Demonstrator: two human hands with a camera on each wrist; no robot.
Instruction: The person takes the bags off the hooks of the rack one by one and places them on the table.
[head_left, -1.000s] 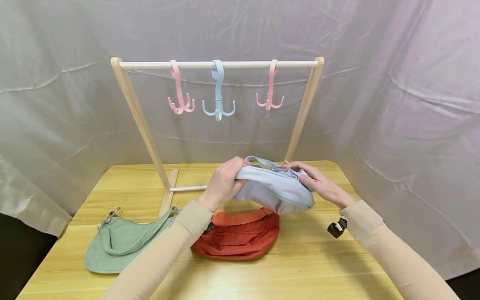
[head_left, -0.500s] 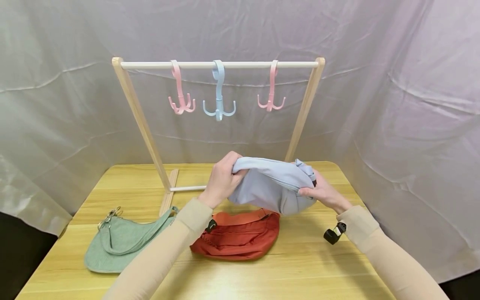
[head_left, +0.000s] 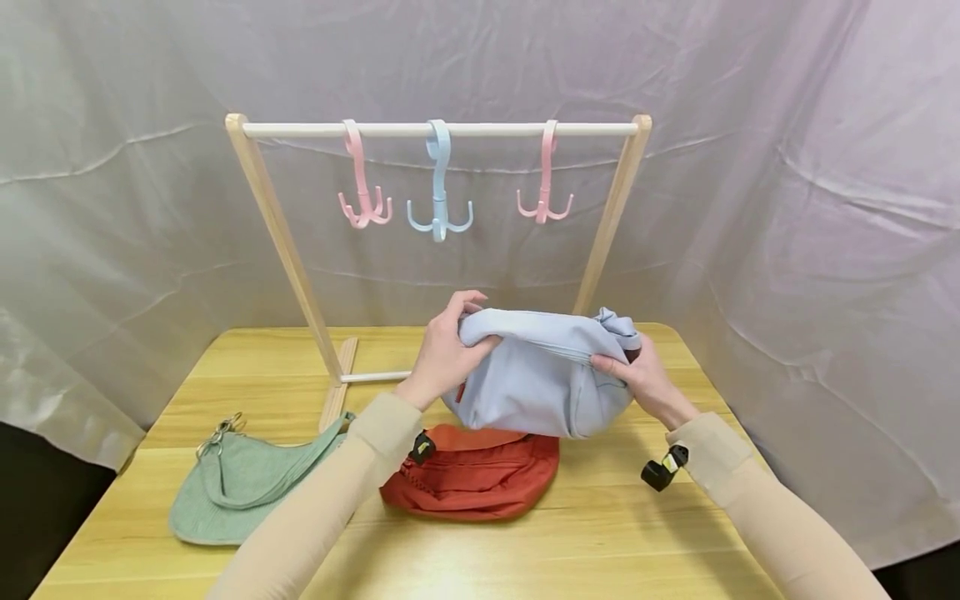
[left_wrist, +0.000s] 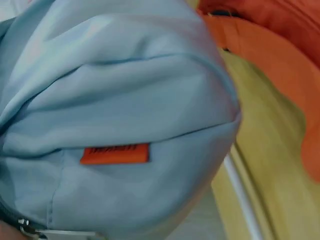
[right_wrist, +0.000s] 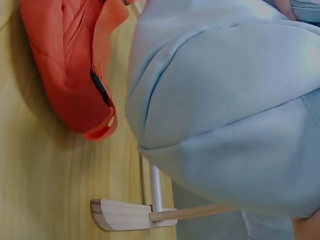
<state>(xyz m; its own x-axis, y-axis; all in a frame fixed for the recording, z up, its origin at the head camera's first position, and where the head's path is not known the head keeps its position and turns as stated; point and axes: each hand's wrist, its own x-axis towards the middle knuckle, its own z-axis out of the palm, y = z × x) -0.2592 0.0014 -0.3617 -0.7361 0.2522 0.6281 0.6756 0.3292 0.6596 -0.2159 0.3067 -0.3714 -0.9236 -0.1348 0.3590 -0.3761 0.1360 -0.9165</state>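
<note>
A light blue fabric bag with a zip along its upper part is held up above the table between both hands. My left hand grips its left top corner, thumb in front. On the other side my right hand pinches the right end, thumb on the front and the fingers hidden behind. A small orange label shows on the bag's side in the left wrist view. Just below and nearer lies a red-orange bag on the table, partly covered by the blue one in the head view.
A green shoulder bag lies at the left of the wooden table. Behind stands a wood rack with a white bar. From it hang two pink hooks, left and right, and a blue hook.
The blue bag has been turned so that its front faces me more. Its strap, visible on top before, is now gathered at the right end. The right hand's fingers have moved behind the bag.
</note>
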